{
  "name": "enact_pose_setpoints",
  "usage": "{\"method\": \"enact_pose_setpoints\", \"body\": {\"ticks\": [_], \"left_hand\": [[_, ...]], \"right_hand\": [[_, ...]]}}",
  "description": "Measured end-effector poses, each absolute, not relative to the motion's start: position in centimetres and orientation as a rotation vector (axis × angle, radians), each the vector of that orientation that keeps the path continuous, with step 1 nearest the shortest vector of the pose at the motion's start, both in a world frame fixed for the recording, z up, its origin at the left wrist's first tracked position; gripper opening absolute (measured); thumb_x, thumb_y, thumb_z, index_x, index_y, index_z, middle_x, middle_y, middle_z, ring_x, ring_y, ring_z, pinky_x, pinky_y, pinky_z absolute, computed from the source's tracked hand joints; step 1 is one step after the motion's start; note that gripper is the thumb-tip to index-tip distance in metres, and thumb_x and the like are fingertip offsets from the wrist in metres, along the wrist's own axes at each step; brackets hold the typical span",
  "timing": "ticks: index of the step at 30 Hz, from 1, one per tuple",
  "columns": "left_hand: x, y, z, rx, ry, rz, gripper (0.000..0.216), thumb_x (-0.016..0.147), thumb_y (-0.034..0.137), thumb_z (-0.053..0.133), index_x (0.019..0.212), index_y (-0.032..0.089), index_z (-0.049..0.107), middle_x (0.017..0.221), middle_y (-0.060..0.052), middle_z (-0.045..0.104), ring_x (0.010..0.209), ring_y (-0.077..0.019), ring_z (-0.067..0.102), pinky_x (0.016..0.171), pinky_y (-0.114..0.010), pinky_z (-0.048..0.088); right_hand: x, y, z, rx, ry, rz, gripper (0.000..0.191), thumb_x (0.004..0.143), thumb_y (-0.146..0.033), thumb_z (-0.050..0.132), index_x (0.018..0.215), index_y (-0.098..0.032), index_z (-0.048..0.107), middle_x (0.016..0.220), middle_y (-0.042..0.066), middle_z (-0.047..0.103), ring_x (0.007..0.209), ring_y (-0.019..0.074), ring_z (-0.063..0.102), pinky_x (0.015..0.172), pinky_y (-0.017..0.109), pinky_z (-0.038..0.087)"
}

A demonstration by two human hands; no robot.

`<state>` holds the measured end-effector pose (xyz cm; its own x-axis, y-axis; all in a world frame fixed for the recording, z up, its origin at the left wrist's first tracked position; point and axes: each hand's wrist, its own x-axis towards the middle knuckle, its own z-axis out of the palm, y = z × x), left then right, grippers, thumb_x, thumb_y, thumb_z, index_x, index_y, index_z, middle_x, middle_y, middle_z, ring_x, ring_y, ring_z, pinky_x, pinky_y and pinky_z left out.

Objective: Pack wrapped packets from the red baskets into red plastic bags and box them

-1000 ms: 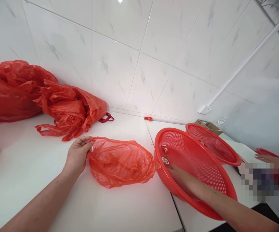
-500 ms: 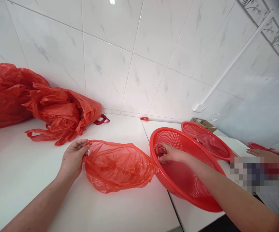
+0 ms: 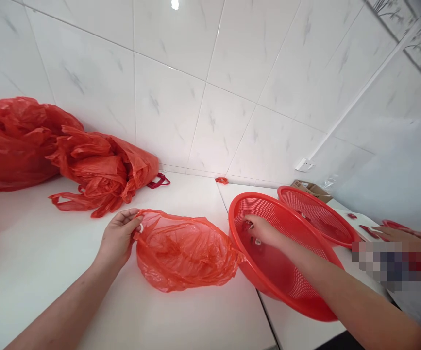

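Note:
Between its thumb and fingers, my left hand pinches the left edge of a thin red plastic bag. The bag's mouth is spread wide, and its right end touches the rim of a large red plastic basket with perforated walls. Inside that basket is my right hand, its fingers curled at a small red object near the left wall. The object is partly covered and too small to name. Another small piece with a pale patch lies just below the fingers.
Bunched red plastic bags fill the back left of the white table. A second red basket and a cardboard box stand at the right. A co-worker's hand is at the far right. White tiled wall runs behind.
My right hand has shifted slightly within the basket; the small red pieces at its fingers look rearranged, one now lying lower. My left hand keeps hold of the bag. The view has moved slightly left.

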<state>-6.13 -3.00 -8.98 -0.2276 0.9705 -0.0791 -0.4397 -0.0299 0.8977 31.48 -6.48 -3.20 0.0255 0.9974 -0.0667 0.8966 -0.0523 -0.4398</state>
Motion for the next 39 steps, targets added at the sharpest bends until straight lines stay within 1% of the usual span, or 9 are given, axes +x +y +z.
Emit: {"method": "enact_pose_setpoints", "body": {"ticks": [8, 14, 16, 19, 23, 28, 30, 35, 39], "left_hand": [[-5.6, -3.6, -8.6, 0.734, 1.027, 1.513, 0.038, 0.056, 0.026, 0.078, 0.087, 0.018, 0.058, 0.070, 0.006, 0.054, 0.050, -0.0046, 0.046, 0.045, -0.018, 0.033], [-5.6, -3.7, -8.5, 0.733, 1.017, 1.511, 0.037, 0.057, 0.026, 0.078, 0.087, 0.018, 0.058, 0.065, 0.007, 0.052, 0.050, -0.0049, 0.045, 0.046, -0.018, 0.033], [-5.6, -3.7, -8.5, 0.731, 1.008, 1.508, 0.036, 0.058, 0.026, 0.078, 0.087, 0.018, 0.057, 0.066, 0.007, 0.052, 0.050, -0.0046, 0.045, 0.046, -0.018, 0.033], [-5.6, -3.9, -8.3, 0.722, 0.986, 1.514, 0.036, 0.058, 0.025, 0.078, 0.087, 0.018, 0.057, 0.068, 0.006, 0.054, 0.051, -0.0050, 0.047, 0.048, -0.018, 0.035], [-5.7, -3.9, -8.0, 0.725, 0.971, 1.519, 0.037, 0.057, 0.028, 0.078, 0.085, 0.018, 0.057, 0.069, 0.005, 0.057, 0.052, -0.0062, 0.049, 0.050, -0.020, 0.037], [-5.9, -3.7, -8.4, 0.749, 0.989, 1.529, 0.036, 0.058, 0.029, 0.078, 0.085, 0.018, 0.057, 0.069, 0.005, 0.057, 0.051, -0.0054, 0.048, 0.050, -0.019, 0.037], [-5.9, -3.5, -8.7, 0.769, 1.000, 1.539, 0.036, 0.059, 0.028, 0.077, 0.088, 0.018, 0.057, 0.068, 0.006, 0.055, 0.050, -0.0046, 0.046, 0.048, -0.018, 0.035], [-6.4, -3.2, -9.0, 0.883, 0.999, 1.586, 0.036, 0.062, 0.030, 0.076, 0.089, 0.017, 0.057, 0.068, 0.006, 0.054, 0.048, -0.0037, 0.045, 0.046, -0.018, 0.033], [-6.8, -3.1, -8.2, 1.003, 1.052, 1.582, 0.037, 0.064, 0.033, 0.075, 0.091, 0.016, 0.057, 0.066, 0.006, 0.054, 0.047, -0.0046, 0.044, 0.045, -0.018, 0.033]], "right_hand": [[24.4, -5.8, 5.5, -1.472, -2.070, 0.260, 0.028, 0.071, -0.013, 0.052, 0.095, -0.022, 0.063, 0.095, 0.001, 0.062, 0.076, 0.0126, 0.057, 0.068, 0.024, 0.043], [16.7, -6.6, 4.3, -1.081, -2.401, 0.484, 0.035, 0.071, -0.001, 0.047, 0.095, -0.022, 0.061, 0.097, 0.001, 0.056, 0.079, 0.0091, 0.055, 0.073, 0.021, 0.042], [16.0, -6.5, 3.0, -1.085, -2.544, 0.593, 0.037, 0.070, -0.006, 0.057, 0.103, -0.023, 0.060, 0.105, 0.002, 0.056, 0.085, 0.0119, 0.056, 0.075, 0.023, 0.044], [16.6, -6.5, 2.5, -1.201, -2.699, 0.657, 0.054, 0.065, -0.022, 0.072, 0.116, -0.027, 0.057, 0.116, 0.004, 0.055, 0.104, 0.0211, 0.052, 0.084, 0.033, 0.044], [19.0, -8.1, 4.5, -1.446, -2.552, 0.586, 0.038, 0.077, -0.028, 0.063, 0.115, -0.029, 0.060, 0.120, 0.002, 0.057, 0.109, 0.0223, 0.052, 0.090, 0.037, 0.043], [20.7, -13.6, 5.5, -1.655, -2.353, 0.524, 0.029, 0.083, -0.028, 0.055, 0.112, -0.032, 0.062, 0.116, 0.000, 0.063, 0.101, 0.0213, 0.060, 0.082, 0.032, 0.049], [20.9, -16.0, 4.5, -1.609, -2.463, 0.366, 0.030, 0.084, -0.026, 0.055, 0.112, -0.033, 0.062, 0.115, 0.001, 0.064, 0.100, 0.0215, 0.061, 0.082, 0.032, 0.050], [21.8, -18.1, 1.4, -1.431, -2.685, -0.466, 0.041, 0.080, -0.009, 0.047, 0.118, -0.022, 0.058, 0.128, 0.011, 0.055, 0.098, 0.0253, 0.059, 0.078, 0.039, 0.049], [22.7, -16.1, 0.9, -1.538, -2.732, -0.696, 0.040, 0.065, 0.004, 0.045, 0.093, -0.019, 0.064, 0.130, 0.012, 0.052, 0.093, 0.0268, 0.056, 0.072, 0.040, 0.045]]}}
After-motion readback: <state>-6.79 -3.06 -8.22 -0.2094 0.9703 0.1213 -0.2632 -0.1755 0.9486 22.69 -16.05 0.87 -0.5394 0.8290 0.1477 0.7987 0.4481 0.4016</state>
